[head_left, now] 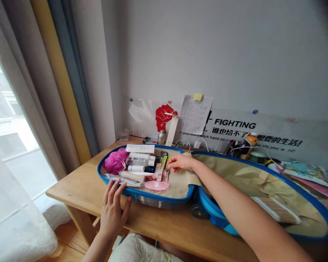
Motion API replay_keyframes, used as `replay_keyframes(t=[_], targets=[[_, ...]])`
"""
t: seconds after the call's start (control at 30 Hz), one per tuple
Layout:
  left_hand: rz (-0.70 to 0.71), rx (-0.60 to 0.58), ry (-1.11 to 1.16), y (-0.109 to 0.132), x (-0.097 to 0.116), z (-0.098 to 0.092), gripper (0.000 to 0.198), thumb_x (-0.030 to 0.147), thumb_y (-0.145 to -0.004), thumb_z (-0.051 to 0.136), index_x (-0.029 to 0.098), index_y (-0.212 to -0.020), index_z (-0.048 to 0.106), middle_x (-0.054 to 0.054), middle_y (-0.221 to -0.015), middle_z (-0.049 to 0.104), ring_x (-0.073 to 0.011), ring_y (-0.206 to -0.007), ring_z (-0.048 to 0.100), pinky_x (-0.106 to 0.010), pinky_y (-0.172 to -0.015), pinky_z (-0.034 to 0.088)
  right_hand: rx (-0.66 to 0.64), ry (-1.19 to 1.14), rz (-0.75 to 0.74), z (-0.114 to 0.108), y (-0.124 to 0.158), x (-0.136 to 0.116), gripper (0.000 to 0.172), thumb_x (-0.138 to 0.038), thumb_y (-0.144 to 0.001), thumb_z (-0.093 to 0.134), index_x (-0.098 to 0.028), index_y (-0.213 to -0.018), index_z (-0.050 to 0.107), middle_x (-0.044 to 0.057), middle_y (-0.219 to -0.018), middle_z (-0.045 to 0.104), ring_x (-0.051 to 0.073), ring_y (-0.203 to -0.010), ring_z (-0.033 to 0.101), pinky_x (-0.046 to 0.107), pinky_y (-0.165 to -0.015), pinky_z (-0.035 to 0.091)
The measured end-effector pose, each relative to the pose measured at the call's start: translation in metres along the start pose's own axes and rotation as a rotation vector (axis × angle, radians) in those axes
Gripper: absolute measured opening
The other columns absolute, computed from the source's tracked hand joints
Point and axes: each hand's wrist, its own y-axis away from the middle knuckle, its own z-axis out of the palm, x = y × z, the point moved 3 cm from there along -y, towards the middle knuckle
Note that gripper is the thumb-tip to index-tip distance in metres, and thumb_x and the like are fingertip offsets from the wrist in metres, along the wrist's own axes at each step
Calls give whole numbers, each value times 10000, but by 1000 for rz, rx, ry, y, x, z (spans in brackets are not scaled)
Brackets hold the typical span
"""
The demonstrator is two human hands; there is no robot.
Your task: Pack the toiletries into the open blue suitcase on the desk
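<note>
An open blue suitcase (180, 187) with tan lining lies across the table. Its left half holds a purple bath puff (116, 161), a white box (140, 148), several bottles and tubes (139, 161), slim pink packages (162, 171) and a pink oval item (156, 186). My right hand (178, 162) reaches over this half, fingers pinched beside the slim packages; what is between them is too small to make out. With fingers spread, my left hand (114, 203) is at the suitcase's near left rim, nearest the clear bag and beige tube (131, 176).
The suitcase's right half holds a slatted pale item (278, 210). Behind stand a tall white box (172, 131), a metallic bottle (161, 137), a glass (124, 135) and an orange-capped bottle (250, 143). White cables run along the wall. Curtains (57, 91) hang at left.
</note>
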Motion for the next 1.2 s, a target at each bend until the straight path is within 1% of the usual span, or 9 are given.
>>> replay_keyframes(t=[0.2, 0.27, 0.37, 0.43, 0.6, 0.7, 0.93, 1.1, 1.2], targets=[[-9, -4, 4, 0, 1, 0, 492, 295, -964, 499, 232, -1440, 388, -147, -1443, 471, -325, -1470, 283, -548, -1154, 341, -31, 29, 22, 2, 2, -1, 78, -168, -745, 737, -151, -817, 710, 22, -777, 740, 102, -794, 711, 158, -707, 551], [-19, -10, 8, 0, 1, 0, 499, 296, -963, 499, 240, -1445, 381, -144, -1447, 467, -327, -1473, 280, -554, -1157, 336, -43, 36, 32, 2, 4, -2, 100, -165, -755, 728, -149, -851, 704, 31, -808, 748, 109, -805, 719, 161, -696, 557], [-18, -7, 14, 0, 1, -1, 511, 285, -957, 509, 247, -1450, 379, -140, -1450, 469, -328, -1471, 284, -552, -1155, 341, -52, 55, 46, 3, 6, -4, 124, -194, -775, 727, -149, -882, 681, 33, -800, 746, 104, -743, 714, 171, -658, 564], [-16, -4, 14, 0, 1, 0, 517, 279, -954, 512, 249, -1453, 379, -138, -1457, 467, -329, -1469, 289, -552, -1153, 344, -51, 79, 54, 3, 7, -4, 118, -227, -785, 728, -148, -851, 671, 28, -764, 737, 99, -701, 705, 179, -649, 566], [-23, -6, 21, 1, 0, 0, 522, 282, -951, 517, 247, -1455, 385, -134, -1474, 455, -327, -1472, 282, -549, -1158, 338, -25, 183, 61, 5, 5, -2, 146, -265, -753, 767, -158, -729, 672, -29, -555, 642, 80, -566, 631, 180, -600, 536], [-24, -8, 21, 1, 1, 0, 523, 279, -950, 519, 245, -1455, 386, -132, -1472, 458, -325, -1473, 280, -544, -1158, 338, -16, 244, 68, 7, 4, -2, 169, -278, -714, 798, -165, -691, 675, -45, -496, 602, 72, -489, 573, 181, -542, 501], [-14, -7, 11, 1, 0, 1, 518, 279, -951, 518, 233, -1451, 391, -142, -1468, 464, -329, -1468, 291, -545, -1150, 347, 16, 315, 61, 12, 3, -4, 157, -261, -738, 782, -174, -742, 651, -59, -497, 591, 59, -469, 564, 160, -505, 471], [-28, -8, 19, 2, 0, 1, 524, 277, -949, 515, 249, -1456, 386, -131, -1470, 463, -328, -1470, 288, -551, -1158, 337, 28, 361, 49, 16, 0, -3, 104, -235, -847, 691, -147, -853, 635, -71, -557, 586, 49, -470, 543, 171, -499, 464], [-26, -8, 17, 2, 0, 1, 524, 280, -950, 515, 245, -1457, 385, -133, -1467, 464, -330, -1471, 286, -550, -1155, 341, 33, 384, 43, 17, -1, -2, 132, -264, -895, 648, -134, -909, 627, -70, -595, 582, 42, -477, 528, 171, -493, 459]])
